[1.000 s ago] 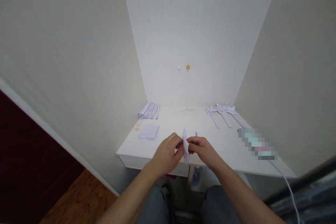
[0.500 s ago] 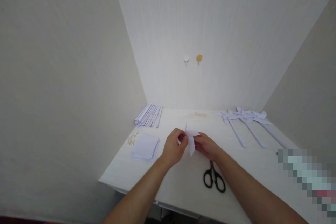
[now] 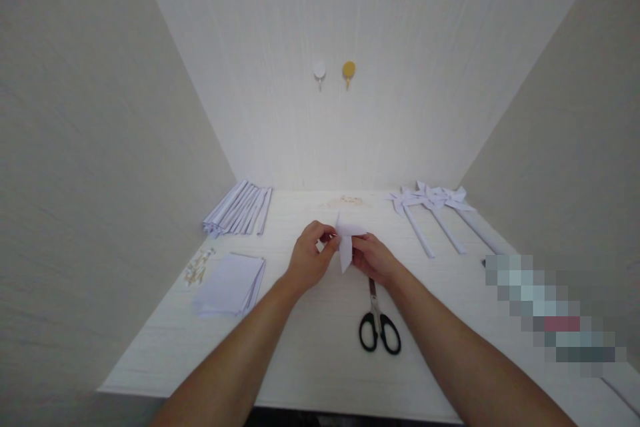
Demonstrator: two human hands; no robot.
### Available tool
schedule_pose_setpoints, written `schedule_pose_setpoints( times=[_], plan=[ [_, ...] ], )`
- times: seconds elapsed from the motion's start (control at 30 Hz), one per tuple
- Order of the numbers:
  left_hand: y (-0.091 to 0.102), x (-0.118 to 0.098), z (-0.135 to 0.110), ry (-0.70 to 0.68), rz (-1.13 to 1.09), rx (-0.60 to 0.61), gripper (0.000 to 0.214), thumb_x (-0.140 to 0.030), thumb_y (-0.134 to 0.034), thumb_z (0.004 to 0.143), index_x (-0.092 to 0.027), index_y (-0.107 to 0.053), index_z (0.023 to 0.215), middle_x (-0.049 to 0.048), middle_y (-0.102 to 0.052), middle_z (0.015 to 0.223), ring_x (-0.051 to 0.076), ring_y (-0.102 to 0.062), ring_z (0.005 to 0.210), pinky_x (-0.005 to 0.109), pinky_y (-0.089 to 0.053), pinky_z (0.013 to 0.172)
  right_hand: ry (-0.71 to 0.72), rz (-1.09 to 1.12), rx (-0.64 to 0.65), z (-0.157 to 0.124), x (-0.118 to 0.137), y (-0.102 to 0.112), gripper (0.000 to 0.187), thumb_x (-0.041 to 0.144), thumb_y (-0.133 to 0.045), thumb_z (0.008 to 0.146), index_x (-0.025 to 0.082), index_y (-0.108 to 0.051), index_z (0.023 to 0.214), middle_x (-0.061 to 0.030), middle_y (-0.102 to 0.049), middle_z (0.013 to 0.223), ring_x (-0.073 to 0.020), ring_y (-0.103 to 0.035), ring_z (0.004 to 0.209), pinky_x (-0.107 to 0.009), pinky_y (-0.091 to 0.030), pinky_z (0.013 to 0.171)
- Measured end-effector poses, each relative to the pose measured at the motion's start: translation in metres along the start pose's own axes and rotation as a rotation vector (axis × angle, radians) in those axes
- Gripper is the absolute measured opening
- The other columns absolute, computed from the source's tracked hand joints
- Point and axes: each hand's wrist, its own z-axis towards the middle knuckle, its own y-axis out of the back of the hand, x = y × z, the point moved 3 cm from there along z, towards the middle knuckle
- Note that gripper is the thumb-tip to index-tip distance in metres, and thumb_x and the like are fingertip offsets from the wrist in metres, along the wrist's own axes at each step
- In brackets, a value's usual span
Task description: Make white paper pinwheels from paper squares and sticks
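Observation:
A small folded piece of white paper (image 3: 346, 240) is pinched between my left hand (image 3: 307, 261) and my right hand (image 3: 374, 258), held just above the middle of the white table (image 3: 310, 340). Both hands have their fingers closed on the paper, the left from the left side, the right from the right. Black-handled scissors (image 3: 379, 322) lie shut on the table just below my right hand.
A stack of square white sheets (image 3: 229, 284) lies at the left, with small gold pins (image 3: 197, 267) beside it. Folded paper strips (image 3: 239, 207) are piled at the back left. Finished paper pinwheels (image 3: 435, 210) lie at the back right. Two wall hooks (image 3: 334, 71) hang above.
The view has tilted down and moved closer, bringing more of the table and the scissors into sight. My hands still hold the paper, which now shows an unfolded flap on top.

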Motion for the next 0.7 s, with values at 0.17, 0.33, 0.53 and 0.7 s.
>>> schedule_pose_setpoints(
  times=[0.17, 0.33, 0.53, 0.7],
  plan=[
    [0.006, -0.006, -0.003, -0.040, 0.031, -0.040, 0.010, -0.021, -0.065, 0.091, -0.021, -0.071, 0.099, 0.0021, -0.062, 0.087, 0.019, -0.060, 0.086, 0.034, -0.048, 0.084, -0.006, 0.033, 0.019, 0.000, 0.002, 0.003, 0.026, 0.036, -0.089, 0.069, 0.017, -0.081, 0.083, -0.0069, -0.080, 0.079, -0.0190, -0.070, 0.071, -0.032, -0.054, 0.069],
    [0.015, -0.002, -0.003, -0.016, 0.118, -0.122, 0.018, -0.014, -0.059, 0.087, -0.021, -0.068, 0.100, 0.0010, -0.061, 0.084, 0.019, -0.061, 0.085, 0.031, -0.048, 0.079, -0.004, 0.050, 0.032, -0.001, 0.005, 0.005, 0.016, 0.032, -0.084, 0.073, 0.018, -0.081, 0.082, -0.0055, -0.079, 0.073, -0.0197, -0.069, 0.067, -0.032, -0.055, 0.065],
    [0.039, 0.009, 0.012, 0.124, 0.412, -0.145, 0.017, -0.015, -0.053, 0.091, -0.021, -0.069, 0.093, 0.0040, -0.064, 0.088, 0.021, -0.063, 0.088, 0.033, -0.050, 0.082, -0.001, 0.068, 0.061, 0.001, 0.004, 0.008, 0.020, 0.035, -0.085, 0.074, 0.018, -0.082, 0.085, -0.0082, -0.081, 0.080, -0.0209, -0.071, 0.070, -0.033, -0.056, 0.065],
    [0.077, 0.027, 0.046, 0.293, 0.705, 0.053, 0.009, -0.026, -0.066, 0.089, -0.021, -0.075, 0.089, 0.0094, -0.072, 0.100, 0.030, -0.067, 0.106, 0.041, -0.052, 0.092, -0.003, 0.083, 0.082, 0.001, 0.004, 0.009, 0.022, 0.037, -0.087, 0.074, 0.017, -0.081, 0.083, -0.0084, -0.081, 0.080, -0.0205, -0.072, 0.071, -0.034, -0.056, 0.069]
  ],
)
